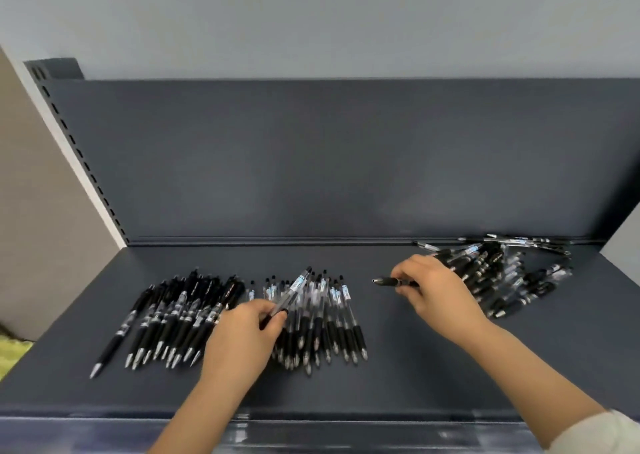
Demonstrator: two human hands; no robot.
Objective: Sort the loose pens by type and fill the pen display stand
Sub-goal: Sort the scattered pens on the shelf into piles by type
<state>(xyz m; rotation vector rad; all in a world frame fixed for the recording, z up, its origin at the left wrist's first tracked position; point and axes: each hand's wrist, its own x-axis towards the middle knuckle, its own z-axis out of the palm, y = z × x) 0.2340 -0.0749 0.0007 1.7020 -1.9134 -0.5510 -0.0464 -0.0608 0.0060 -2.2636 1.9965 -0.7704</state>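
While sorting runs mid-course: two pens lifted at once, one per hand, above a dark grey shelf (398, 367).

Left grip: left hand (242, 335) closed around the lower end of a clear-barrelled pen (292, 290), fingers curled tight, cap end tilted up and away over the middle row.

Right grip: right hand (433, 290) pinching a black pen (394, 282) between thumb and fingertips, held level just above the shelf, metal tip pointing left into the bare gap between piles.

Sorted so far, left: black-barrelled group (173, 315) laid roughly parallel, tips toward the shelf's front edge, one pen splayed out at the far left.

Sorted so far, middle: clear-barrelled group (329, 315) with pale blue labels, likewise parallel, just beside the black group and partly under the left hand.

Left to sort: unsorted heap (502, 273) at the right rear, both types mixed and crossed over one another, a few strays lying along the back panel (311, 159).

Display stand: none in view; filling apparently not begun.

Progress, as a judgement: sorting perhaps past halfway by the look of the piles, though blur prevents a count; the stand-filling stage wholly outstanding.

Likely destinations: clear pen to the middle row, black pen to the left row.
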